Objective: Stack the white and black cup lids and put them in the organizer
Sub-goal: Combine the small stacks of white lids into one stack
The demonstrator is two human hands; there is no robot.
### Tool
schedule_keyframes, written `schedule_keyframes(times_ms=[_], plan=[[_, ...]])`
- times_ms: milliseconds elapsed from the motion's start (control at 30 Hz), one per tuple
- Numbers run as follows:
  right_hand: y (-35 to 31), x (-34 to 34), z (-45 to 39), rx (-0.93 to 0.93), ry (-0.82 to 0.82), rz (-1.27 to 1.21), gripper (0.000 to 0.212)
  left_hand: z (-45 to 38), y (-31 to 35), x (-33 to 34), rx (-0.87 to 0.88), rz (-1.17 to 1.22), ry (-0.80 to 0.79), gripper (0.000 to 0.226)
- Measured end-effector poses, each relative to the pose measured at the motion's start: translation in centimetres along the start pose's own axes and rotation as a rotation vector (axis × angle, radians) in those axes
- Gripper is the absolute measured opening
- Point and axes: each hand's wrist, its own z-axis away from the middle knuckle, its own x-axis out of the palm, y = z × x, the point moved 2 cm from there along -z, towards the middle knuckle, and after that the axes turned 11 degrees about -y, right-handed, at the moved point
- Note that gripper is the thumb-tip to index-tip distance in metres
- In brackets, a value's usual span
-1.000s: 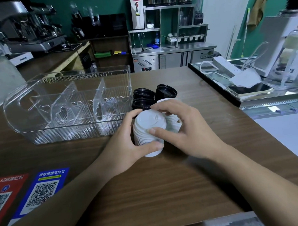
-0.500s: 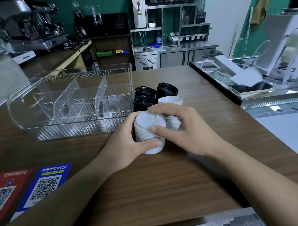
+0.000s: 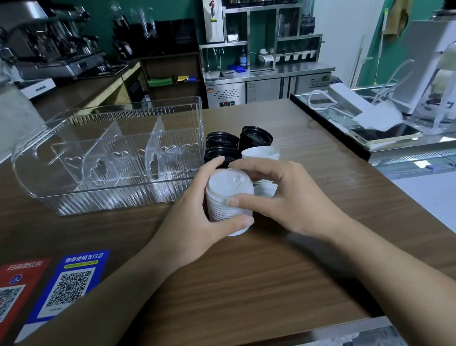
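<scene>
I see the stack of white lids (image 3: pixel 229 200) between both hands on the desk (image 3: pixel 253 289): left hand (image 3: pixel 197 221) wrapped round it, right hand (image 3: pixel 282 196) pinching its top. Black lid stacks (image 3: pixel 236 143) sit just beyond my hands, the clear organizer (image 3: pixel 111 157) beyond-left

QR stickers (image 3: pixel 43 288) near counter edge; espresso machine (image 3: pixel 51 47) back left.
</scene>
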Motion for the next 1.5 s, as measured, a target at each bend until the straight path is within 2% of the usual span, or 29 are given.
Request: schedule_keyframes(times_ms=[100, 167, 233, 267, 333, 400, 467, 733, 833, 967, 1067, 1200, 1500], plan=[[0.1, -0.3, 0.2, -0.021, 0.000, 0.030, 0.068, 0.2, 0.6, -0.2, 0.057, -0.059, 0.025, 0.102], [-0.1, -0.8, 0.3, -0.013, 0.034, 0.072, 0.051, 0.1, 0.9, -0.3, 0.089, -0.124, 0.047, 0.088], [0.0, -1.6, 0.2, 0.005, 0.113, 0.114, 0.020, 0.1, 0.9, -0.3, 0.102, -0.150, 0.061, 0.077], [0.3, -1.9, 0.1, 0.028, 0.144, 0.145, 0.017, 0.1, 0.9, -0.4, 0.101, -0.142, 0.067, 0.073], [1.3, -2.0, -0.2, 0.079, 0.149, 0.255, 0.031, 0.2, 0.8, -0.6, 0.095, -0.143, 0.081, 0.070], [2.0, -1.7, -0.2, 0.121, 0.076, 0.378, 0.037, 0.2, 0.8, -0.8, 0.094, -0.177, 0.090, 0.068], [2.3, -1.4, 0.0, 0.128, 0.011, 0.451, 0.037, 0.2, 0.8, -1.0, 0.092, -0.200, 0.097, 0.067], [2.5, -1.2, 0.1, 0.137, -0.075, 0.636, 0.033, 0.2, 0.8, -1.2, 0.088, -0.220, 0.121, 0.067], [2.8, -1.2, 0.0, 0.123, -0.069, 0.551, 0.028, 0.2, 0.8, -1.2, 0.081, -0.217, 0.118, 0.067], [2.1, -0.9, -0.1, 0.101, -0.056, 0.486, 0.040, 0.3, 0.9, -1.1, 0.084, -0.225, 0.116, 0.066], [2.3, -0.9, -0.1, 0.117, -0.065, 0.437, 0.031, 0.3, 0.9, -1.2, 0.085, -0.229, 0.116, 0.066], [2.6, -1.2, -0.1, 0.128, -0.050, 0.360, 0.033, 0.3, 0.9, -1.3, 0.086, -0.226, 0.114, 0.066], [1.0, -2.1, 0.3, 0.051, 0.176, 0.217, 0.036, 0.4, 1.1, -1.2, 0.103, -0.231, 0.130, 0.067]])
